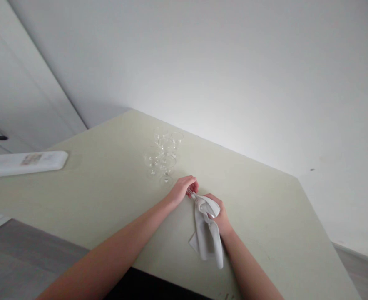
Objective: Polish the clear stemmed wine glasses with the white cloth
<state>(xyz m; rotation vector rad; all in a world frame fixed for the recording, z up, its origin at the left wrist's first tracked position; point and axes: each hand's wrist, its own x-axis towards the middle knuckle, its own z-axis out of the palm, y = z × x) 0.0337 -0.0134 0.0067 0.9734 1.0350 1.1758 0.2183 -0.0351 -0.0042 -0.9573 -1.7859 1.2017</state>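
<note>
The left grip (184, 187) holds a glass (193, 193) by its stem and the right grip (220, 211) a cloth (206, 241) at its bowl, seemingly wiping, with gentle turning called for next.

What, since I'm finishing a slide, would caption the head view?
Left hand holding a glass, right hand a white cloth, near clustered clear glasses.

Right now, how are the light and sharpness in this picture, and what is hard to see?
Head view: soft light, brightest on the smooth white wall above the pale cream table, dimmer at upper right; head view: clear stemmed glasses look faint, with weak outlines, while the white cloth reads clearer; head view: brownish label on the long white rounded object too blurred to read.
</note>
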